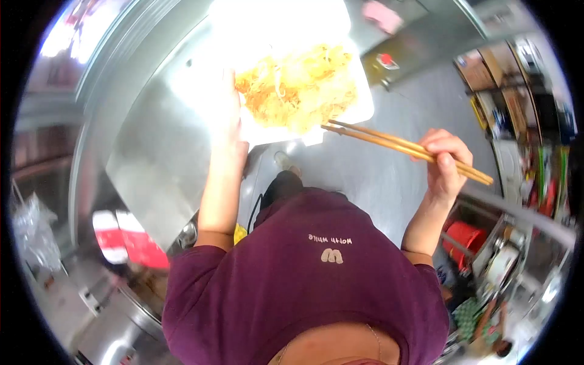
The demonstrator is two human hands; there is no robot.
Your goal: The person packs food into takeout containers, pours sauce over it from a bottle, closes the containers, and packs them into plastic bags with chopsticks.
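My left hand (229,118) grips the left side of a white takeaway container (365,100), its fingers partly washed out by glare. Yellow-orange shredded food that looks like fried noodles (295,91), with a few pale strands on it, fills the container. A pair of long wooden chopsticks (389,141) is held in my right hand (447,161), fingers closed around their thick ends. The chopstick tips are close together at the container's lower right edge, and no food shows between them. Whether they touch the rim, I cannot tell.
A steel counter (152,152) runs along the left. Red-and-white packets (129,238) lie below it, near a large metal pot (118,322). Shelves with boxes (477,72) stand at right, above a rack holding a red container (464,238). A pink cloth (382,16) lies at the top.
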